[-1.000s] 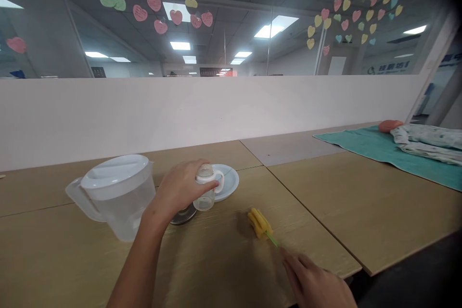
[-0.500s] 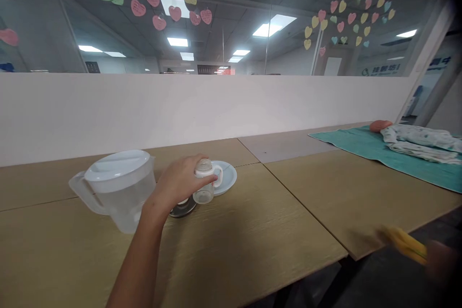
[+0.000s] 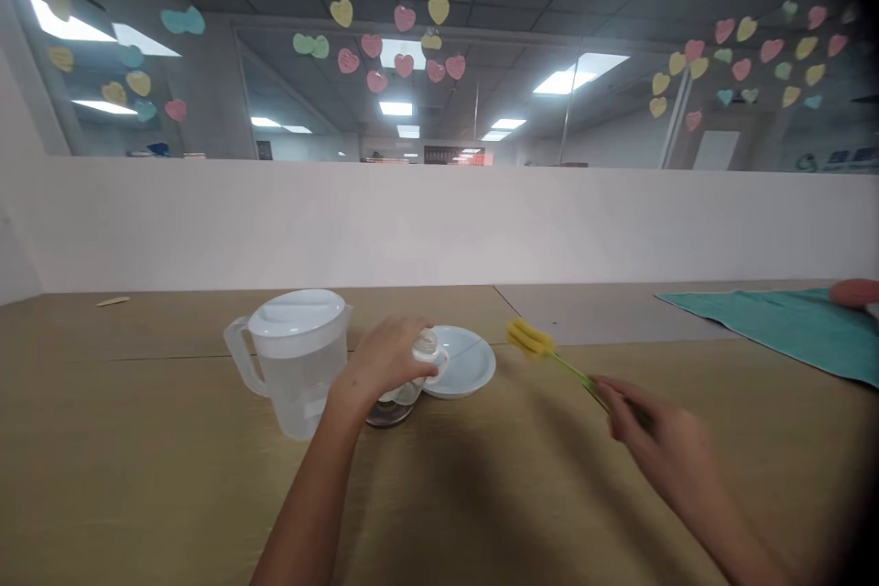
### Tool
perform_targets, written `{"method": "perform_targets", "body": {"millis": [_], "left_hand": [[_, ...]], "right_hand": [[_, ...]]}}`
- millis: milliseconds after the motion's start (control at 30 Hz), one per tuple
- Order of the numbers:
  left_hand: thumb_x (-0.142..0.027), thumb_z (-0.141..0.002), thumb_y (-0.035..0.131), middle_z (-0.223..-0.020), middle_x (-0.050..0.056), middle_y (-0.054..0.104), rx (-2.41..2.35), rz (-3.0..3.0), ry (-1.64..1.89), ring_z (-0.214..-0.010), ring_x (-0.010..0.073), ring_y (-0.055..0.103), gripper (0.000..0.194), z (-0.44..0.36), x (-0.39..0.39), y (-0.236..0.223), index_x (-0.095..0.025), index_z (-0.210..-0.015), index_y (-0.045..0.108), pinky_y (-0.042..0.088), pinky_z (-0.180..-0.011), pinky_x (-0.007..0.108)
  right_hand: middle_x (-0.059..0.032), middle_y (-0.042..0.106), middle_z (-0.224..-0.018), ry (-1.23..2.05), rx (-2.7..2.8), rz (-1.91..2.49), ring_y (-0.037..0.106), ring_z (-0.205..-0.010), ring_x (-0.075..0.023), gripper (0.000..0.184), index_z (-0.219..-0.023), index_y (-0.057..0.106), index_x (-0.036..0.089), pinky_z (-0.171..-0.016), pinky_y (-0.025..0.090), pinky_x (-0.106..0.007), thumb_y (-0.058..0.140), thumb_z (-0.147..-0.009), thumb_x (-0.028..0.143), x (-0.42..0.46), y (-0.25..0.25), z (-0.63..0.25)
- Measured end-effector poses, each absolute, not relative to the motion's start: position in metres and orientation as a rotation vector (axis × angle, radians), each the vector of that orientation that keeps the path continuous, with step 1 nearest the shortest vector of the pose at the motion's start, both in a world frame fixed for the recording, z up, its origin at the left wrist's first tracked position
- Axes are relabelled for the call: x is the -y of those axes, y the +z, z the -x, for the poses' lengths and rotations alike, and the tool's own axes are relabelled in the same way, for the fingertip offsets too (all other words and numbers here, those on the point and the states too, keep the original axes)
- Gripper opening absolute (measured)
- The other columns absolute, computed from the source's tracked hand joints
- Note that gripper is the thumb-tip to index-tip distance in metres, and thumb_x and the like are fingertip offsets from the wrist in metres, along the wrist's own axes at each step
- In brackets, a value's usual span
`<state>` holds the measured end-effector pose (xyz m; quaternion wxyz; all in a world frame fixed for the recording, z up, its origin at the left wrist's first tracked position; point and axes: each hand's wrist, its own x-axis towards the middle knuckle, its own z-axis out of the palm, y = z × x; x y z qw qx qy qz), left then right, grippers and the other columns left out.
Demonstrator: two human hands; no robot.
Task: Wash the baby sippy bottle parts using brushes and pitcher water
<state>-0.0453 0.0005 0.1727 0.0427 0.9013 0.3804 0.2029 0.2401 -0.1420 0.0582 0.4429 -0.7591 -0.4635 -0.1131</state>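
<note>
My left hand (image 3: 385, 355) is closed around a small clear baby bottle (image 3: 427, 346) with a white handle, held above the table. My fingers and palm cover part of the bottle. Under it sits a dark, shiny round dish (image 3: 390, 415), partly hidden by the bottle and hand; what lies in it is unclear. Just behind and to the right stands a pale blue-white plate (image 3: 477, 364). My right hand (image 3: 659, 435) grips the thin green handle of a bottle brush (image 3: 532, 339). Its yellow sponge head points left, apart from the bottle and near the plate's right side.
A lidded clear pitcher (image 3: 302, 385) holding water stands left of my left hand. At the far right, a teal cloth (image 3: 775, 320) lies on the table with a reddish rounded item (image 3: 855, 293) on it. A low white wall (image 3: 439, 224) borders the table's back.
My right hand has come up from the lower right edge, bringing the brush left over the table. My left hand still holds the bottle, now tilted more. The view has turned left.
</note>
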Motion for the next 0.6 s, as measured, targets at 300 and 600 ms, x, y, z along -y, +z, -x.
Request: {"method": "perform_targets", "body": {"millis": [300,600], "left_hand": [[-0.043,-0.064,0.066,-0.122,0.002,0.058,-1.065,-2.606,0.537,-0.111,0.0248,0.052,0.059,0.046,-0.015,0.166,-0.027,-0.120,0.055,0.043,-0.089,0.030],[-0.043,-0.055,0.070,-0.103,-0.002,0.062,-0.885,-2.690,0.178,-0.090,0.0204,0.059,0.050,0.036,-0.011,0.159,-0.029,-0.102,0.059,0.043,-0.063,0.025]], "right_hand": [[0.0058,0.040,-0.048,0.546,0.802,1.328,0.033,-0.043,-0.0079,0.053,-0.092,0.065,0.008,-0.042,0.026,-0.022,0.057,-0.067,0.054,-0.004,0.051,-0.192],[0.0010,0.049,-0.053,0.309,0.745,1.624,0.042,-0.046,-0.0112,0.050,-0.086,0.063,0.009,-0.047,0.033,-0.023,0.037,-0.078,0.052,-0.009,0.005,-0.226]]}}
